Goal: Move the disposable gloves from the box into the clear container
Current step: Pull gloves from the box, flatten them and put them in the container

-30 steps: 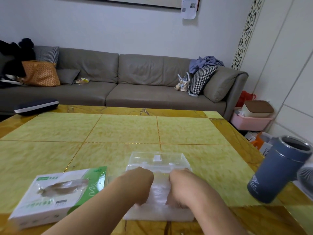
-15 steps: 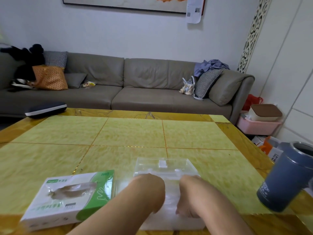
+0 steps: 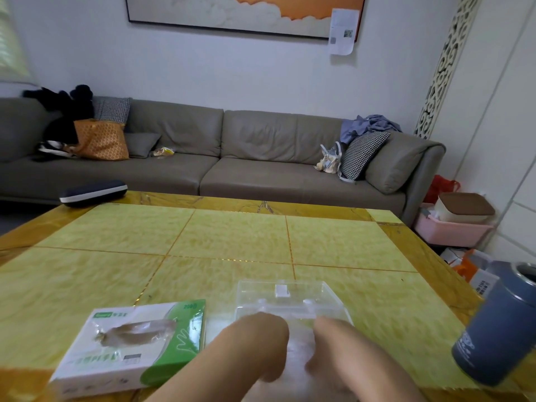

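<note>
Low in the frame, both fists, left hand [image 3: 261, 343] and right hand [image 3: 333, 349], press into blurry disposable gloves [image 3: 298, 346] inside the clear container [image 3: 278, 297]; fingers hidden, so can't tell the grip. Glove box [image 3: 130, 346] sits lower left.

You are in a home living room: a long grey sofa [image 3: 220, 161] strewn with cushions, bags and clothes lines the wall, a framed painting [image 3: 240, 13] hangs above it, and a yellow tiled surface [image 3: 232, 242] sits in front.

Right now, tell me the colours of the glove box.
White with a green corner, seen in the head view: the glove box.
</note>
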Tool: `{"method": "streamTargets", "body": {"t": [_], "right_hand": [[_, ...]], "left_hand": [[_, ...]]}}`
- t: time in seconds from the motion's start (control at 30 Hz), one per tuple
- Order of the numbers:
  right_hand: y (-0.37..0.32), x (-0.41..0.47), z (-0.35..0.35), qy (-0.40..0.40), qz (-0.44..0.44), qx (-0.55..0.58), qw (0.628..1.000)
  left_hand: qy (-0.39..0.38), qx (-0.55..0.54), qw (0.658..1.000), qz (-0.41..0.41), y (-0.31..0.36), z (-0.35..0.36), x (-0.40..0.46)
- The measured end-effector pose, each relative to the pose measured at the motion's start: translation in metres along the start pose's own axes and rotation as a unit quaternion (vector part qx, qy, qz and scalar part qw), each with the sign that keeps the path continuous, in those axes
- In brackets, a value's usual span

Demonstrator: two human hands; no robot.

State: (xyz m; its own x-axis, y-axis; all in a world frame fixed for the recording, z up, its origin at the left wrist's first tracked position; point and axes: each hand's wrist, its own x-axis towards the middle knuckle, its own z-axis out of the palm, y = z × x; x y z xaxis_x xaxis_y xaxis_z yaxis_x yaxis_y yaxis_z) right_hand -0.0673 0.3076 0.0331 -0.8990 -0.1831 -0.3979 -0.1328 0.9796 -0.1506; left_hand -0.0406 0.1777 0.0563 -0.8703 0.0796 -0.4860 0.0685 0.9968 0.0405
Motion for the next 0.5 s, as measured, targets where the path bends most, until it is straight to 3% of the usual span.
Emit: {"method": "streamTargets", "body": {"t": [0.17,0.33,0.5], "right_hand": [[-0.007,-0.018,-0.006,0.068,-0.023,-0.010,0.997],[-0.020,-0.030,-0.008,0.189,-0.045,0.003,0.981],[-0.038,-0.024,-0.002,0.274,-0.094,0.026,0.957]], "left_hand": [[0.091,-0.026,0.995,0.021,-0.011,-0.003,-0.021],[0.266,-0.116,0.957,0.023,-0.043,0.003,-0.029],[0.357,-0.138,0.921,-0.074,-0.105,0.025,-0.036]]}}
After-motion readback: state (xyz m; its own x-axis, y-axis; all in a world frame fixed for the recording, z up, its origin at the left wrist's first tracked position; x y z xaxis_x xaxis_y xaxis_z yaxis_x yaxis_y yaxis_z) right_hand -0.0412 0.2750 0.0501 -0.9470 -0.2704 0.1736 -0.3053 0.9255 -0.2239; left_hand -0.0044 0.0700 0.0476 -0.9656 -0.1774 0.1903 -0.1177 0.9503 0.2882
